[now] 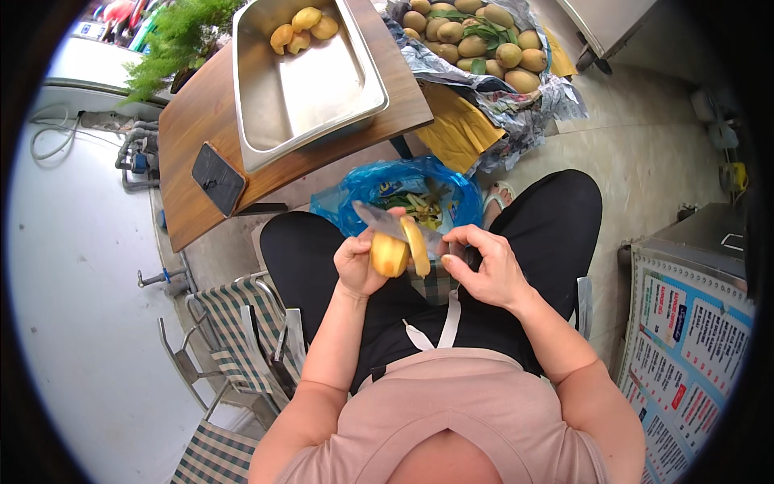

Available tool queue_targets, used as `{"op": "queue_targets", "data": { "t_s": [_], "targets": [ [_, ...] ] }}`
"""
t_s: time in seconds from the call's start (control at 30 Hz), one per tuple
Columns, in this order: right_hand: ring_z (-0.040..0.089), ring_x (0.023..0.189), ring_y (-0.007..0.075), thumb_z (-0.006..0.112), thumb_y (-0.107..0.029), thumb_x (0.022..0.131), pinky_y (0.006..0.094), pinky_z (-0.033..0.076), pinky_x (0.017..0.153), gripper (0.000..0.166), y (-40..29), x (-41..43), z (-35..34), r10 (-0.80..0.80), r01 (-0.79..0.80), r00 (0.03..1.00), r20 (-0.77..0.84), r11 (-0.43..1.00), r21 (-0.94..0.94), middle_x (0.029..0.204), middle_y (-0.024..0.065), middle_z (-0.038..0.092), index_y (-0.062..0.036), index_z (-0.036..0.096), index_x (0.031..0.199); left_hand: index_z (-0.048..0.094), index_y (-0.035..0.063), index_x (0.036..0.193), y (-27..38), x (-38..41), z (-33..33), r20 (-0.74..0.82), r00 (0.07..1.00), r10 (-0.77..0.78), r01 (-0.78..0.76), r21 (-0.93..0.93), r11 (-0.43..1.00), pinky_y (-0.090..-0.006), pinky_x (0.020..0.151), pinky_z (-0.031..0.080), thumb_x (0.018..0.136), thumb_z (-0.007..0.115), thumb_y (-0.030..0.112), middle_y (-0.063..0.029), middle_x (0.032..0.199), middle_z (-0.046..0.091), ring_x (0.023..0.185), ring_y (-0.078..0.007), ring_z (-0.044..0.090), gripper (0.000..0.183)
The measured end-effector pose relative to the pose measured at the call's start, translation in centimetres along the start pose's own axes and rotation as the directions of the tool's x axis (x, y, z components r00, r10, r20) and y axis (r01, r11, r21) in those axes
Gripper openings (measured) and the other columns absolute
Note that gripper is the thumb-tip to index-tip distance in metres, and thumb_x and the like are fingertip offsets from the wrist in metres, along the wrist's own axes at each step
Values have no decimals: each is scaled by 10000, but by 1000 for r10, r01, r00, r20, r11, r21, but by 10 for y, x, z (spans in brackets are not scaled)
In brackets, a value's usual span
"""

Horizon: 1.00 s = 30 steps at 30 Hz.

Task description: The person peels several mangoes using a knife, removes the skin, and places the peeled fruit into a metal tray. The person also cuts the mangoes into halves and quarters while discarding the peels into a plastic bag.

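My left hand (358, 261) holds a peeled yellow fruit (388, 255) above my lap. In my right hand (491, 266) is a knife (378, 219), its broad blade pointing left across the far side of the fruit. A long yellow slice (415, 247) stands against the blade, beside the fruit; whether it is fully detached I cannot tell. The knife's handle is mostly hidden by my fingers. Just beyond my hands, a blue plastic bag (338, 196) sits open between my legs, with peelings (423, 209) inside.
On a wooden table (187, 130) are a steel pan (266, 115) holding several peeled fruits (305, 27) and a phone (219, 179). Newspaper-lined packaging (532, 127) holds unpeeled brownish fruits (474, 45). Folding chairs (242, 320) stand left; a cabinet with printed panels (683, 339) stands right.
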State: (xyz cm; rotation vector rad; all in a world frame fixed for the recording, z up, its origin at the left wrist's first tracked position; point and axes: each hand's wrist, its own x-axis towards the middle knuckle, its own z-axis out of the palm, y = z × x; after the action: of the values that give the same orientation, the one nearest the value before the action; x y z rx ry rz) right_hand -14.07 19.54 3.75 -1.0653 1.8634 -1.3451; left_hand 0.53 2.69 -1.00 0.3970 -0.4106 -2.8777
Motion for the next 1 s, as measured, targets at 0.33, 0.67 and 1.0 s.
{"op": "queue_targets", "data": {
  "t_s": [0.33,0.67,1.0],
  "targets": [
    [600,602,211,624,-162,808,312,464,576,202,-8,6,3,147,-147,989,34,989,-12,727,94,615,-20,571,941,467,41,1245,-3,9,-15,-302,953,28,-60,-98,993,-403,946,414,952,404,298,-101,1180,546,1069,-254,526,395],
    [596,613,246,708,-166,694,328,486,532,287,-5,-5,19,-194,157,979,-64,915,-371,803,74,577,-63,591,935,491,-68,1172,6,7,-8,-250,965,80,-132,-200,971,-378,952,439,952,436,332,-218,1104,542,1073,-310,505,459],
    [598,618,251,710,-161,688,327,490,545,291,-5,-5,20,-179,140,981,-72,918,-372,808,80,581,-60,597,937,486,-78,1177,6,7,-7,-183,978,106,-141,-195,971,-382,959,431,955,422,309,-226,1124,537,1083,-310,502,451]
  ]
}}
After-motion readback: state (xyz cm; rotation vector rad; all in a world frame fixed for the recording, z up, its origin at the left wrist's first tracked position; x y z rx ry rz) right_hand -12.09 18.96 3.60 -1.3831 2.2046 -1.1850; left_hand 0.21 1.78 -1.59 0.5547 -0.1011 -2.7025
